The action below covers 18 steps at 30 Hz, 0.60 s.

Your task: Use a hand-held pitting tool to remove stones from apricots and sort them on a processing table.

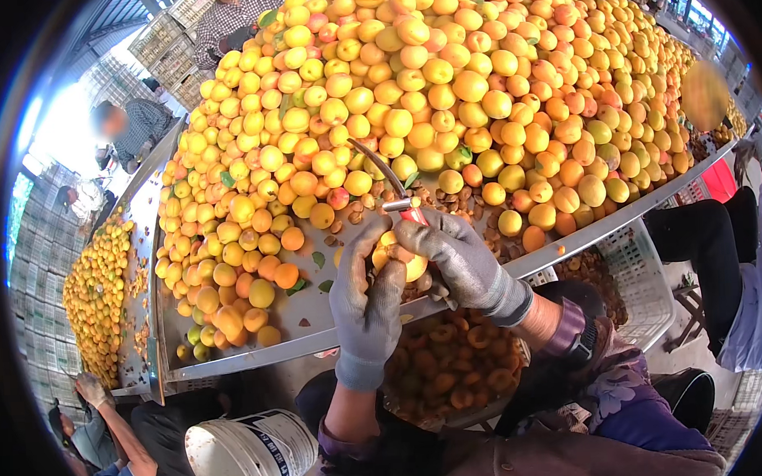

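My left hand (369, 301), in a grey coated work glove, grips a yellow apricot (415, 269) at the table's front edge. In my right hand (460, 254), gloved alike, is a curved knife (388, 168) with a red handle (413, 215); its blade points up and away from me. The right fingers also touch the apricot, and they hide part of it. Just beyond the hands, apricot stones (425, 195) lie scattered on the metal table (302, 310). A large heap of whole apricots (407, 80) rises behind them.
Below the table edge stands a container of opened apricots (451, 368). A white plastic crate (641, 285) is to the right, a white bucket (250, 453) at lower left. Co-workers sit around the tables, one person's gloved hand (92, 390) at far left. Stacked crates (167, 53) stand behind.
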Available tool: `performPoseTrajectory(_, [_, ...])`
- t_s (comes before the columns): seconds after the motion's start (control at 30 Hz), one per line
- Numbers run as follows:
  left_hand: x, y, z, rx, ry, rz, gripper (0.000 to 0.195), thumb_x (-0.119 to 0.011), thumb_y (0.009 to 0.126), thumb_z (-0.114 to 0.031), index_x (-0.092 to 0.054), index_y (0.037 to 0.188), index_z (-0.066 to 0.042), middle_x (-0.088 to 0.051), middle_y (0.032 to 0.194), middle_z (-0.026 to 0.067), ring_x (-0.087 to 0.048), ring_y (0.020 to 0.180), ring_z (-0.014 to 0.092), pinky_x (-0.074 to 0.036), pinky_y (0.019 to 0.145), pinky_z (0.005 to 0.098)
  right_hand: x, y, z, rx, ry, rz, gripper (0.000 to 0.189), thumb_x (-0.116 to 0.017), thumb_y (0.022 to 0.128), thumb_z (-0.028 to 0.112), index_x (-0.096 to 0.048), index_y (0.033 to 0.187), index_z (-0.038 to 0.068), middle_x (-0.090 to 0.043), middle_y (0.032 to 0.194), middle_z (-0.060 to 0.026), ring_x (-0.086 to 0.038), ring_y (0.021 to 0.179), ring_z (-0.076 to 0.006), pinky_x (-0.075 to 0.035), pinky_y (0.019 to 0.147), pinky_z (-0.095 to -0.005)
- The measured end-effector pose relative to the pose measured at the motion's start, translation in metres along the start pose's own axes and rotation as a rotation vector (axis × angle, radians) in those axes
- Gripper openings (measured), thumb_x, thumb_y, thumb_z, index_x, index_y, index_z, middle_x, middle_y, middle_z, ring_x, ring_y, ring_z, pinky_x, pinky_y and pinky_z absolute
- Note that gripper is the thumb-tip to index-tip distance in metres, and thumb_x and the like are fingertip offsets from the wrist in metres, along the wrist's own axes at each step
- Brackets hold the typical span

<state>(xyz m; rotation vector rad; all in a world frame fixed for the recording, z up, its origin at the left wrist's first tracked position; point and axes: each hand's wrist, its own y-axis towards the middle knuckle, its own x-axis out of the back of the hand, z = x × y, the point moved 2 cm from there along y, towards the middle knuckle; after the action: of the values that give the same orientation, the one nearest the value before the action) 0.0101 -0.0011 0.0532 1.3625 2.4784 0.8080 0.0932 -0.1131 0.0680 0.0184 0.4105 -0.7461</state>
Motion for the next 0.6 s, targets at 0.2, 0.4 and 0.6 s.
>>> performPoseTrajectory(0.2, [-0.003, 0.000, -0.005, 0.003, -0.080, 0.110, 0.037, -0.055, 0.090, -0.007, -0.051, 0.124, 0.005, -0.055, 0.114, 0.0104, -0.054, 0.104, 0.016, -0.042, 0.094, 0.0308, 0.007, -0.007, 0.003, -0.144, 0.021, -0.010, 0.036, -0.057, 0.089, 0.042, -0.058, 0.084, 0.006, -0.053, 0.058, 0.0001, -0.049, 0.043, -0.0070, -0.035, 0.035, -0.0207])
performPoseTrajectory(0.4, [-0.008, -0.001, 0.012, 0.078, -0.166, 0.035, 0.036, -0.058, 0.090, -0.010, -0.053, 0.123, 0.002, -0.055, 0.115, 0.0076, -0.053, 0.101, 0.014, -0.043, 0.090, 0.0289, 0.003, 0.009, -0.003, 0.231, 0.106, -0.050, 0.033, -0.061, 0.088, 0.038, -0.054, 0.091, 0.005, -0.056, 0.062, -0.0050, -0.056, 0.047, -0.0164, -0.043, 0.040, -0.0308])
performPoseTrajectory(0.6, [-0.003, 0.003, 0.012, 0.538, -0.326, -0.117, 0.016, -0.055, 0.095, -0.012, -0.059, 0.108, -0.003, -0.053, 0.081, -0.0018, -0.047, 0.068, 0.006, -0.038, 0.059, 0.0205, 0.005, 0.013, -0.022, 0.681, -1.056, -0.394, 0.022, -0.061, 0.075, 0.017, -0.048, 0.091, 0.009, -0.056, 0.066, -0.0131, -0.058, 0.055, -0.0357, -0.043, 0.045, -0.0453])
